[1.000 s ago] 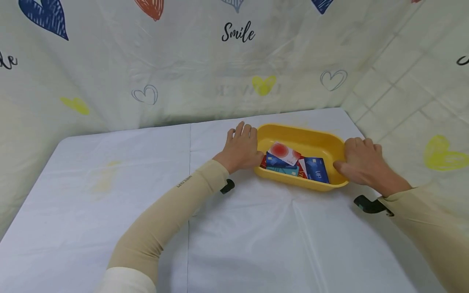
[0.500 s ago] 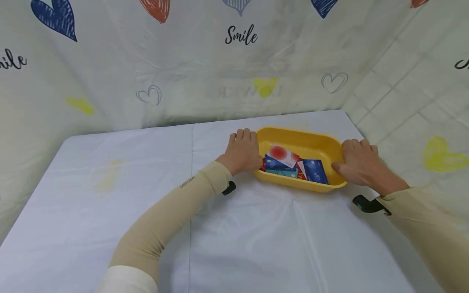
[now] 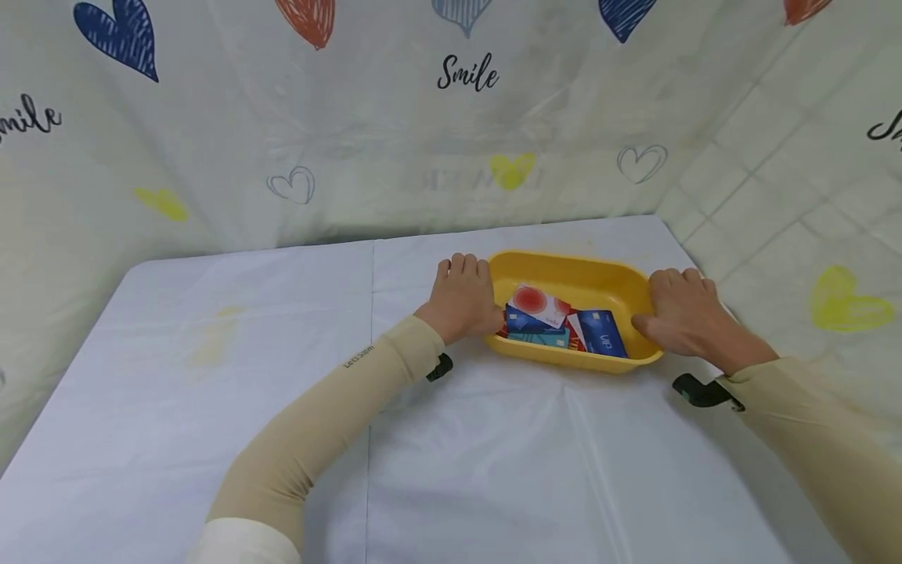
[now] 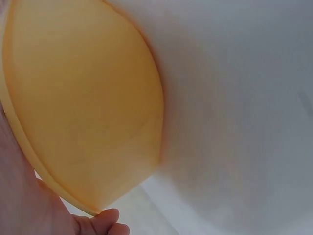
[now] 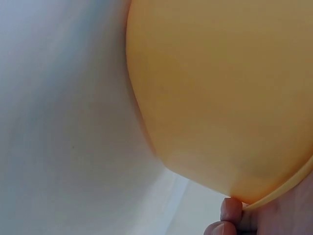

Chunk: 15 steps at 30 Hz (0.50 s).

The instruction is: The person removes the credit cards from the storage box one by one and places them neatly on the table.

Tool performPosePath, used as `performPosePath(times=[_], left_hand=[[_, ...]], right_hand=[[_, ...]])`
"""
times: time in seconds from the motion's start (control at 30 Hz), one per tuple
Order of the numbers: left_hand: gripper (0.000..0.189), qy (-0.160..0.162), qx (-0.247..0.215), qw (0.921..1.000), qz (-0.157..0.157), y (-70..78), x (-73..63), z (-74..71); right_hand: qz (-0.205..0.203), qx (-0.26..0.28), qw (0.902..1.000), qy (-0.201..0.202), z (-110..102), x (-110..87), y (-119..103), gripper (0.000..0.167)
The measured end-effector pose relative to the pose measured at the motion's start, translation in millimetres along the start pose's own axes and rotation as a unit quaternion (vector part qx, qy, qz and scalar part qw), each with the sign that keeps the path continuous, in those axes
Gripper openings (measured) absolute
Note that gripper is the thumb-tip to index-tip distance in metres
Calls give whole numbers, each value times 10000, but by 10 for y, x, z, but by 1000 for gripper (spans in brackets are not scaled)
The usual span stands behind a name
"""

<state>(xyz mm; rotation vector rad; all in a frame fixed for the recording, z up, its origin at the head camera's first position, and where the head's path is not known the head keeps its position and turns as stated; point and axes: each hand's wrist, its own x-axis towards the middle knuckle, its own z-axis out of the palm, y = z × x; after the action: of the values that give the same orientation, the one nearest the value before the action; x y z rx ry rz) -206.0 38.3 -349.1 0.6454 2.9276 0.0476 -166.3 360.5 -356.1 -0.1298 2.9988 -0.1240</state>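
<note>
Yellow tub (image 3: 574, 360) — smooth plastic

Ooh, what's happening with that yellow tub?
A person is holding the yellow tub by its two ends, with the left-hand grip on one and the right-hand grip on the other. Inside, colourful cards lie in a loose, overlapping pile near the side closest to the person. One blue card says VIP. The tub looks to be resting on the white table, though its underside is hidden.
</note>
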Motion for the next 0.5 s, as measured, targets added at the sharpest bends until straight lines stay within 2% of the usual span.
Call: performPosePath(times=[0.27, 0.5], left_hand=[[42, -104, 193, 9996, -202, -66, -48, -2], [46, -80, 306, 9992, -239, -106, -97, 26]], right_hand=[[-203, -6, 9998, -27, 8, 10, -60, 46], [-320, -41, 9995, 27, 18, 26, -112, 42]])
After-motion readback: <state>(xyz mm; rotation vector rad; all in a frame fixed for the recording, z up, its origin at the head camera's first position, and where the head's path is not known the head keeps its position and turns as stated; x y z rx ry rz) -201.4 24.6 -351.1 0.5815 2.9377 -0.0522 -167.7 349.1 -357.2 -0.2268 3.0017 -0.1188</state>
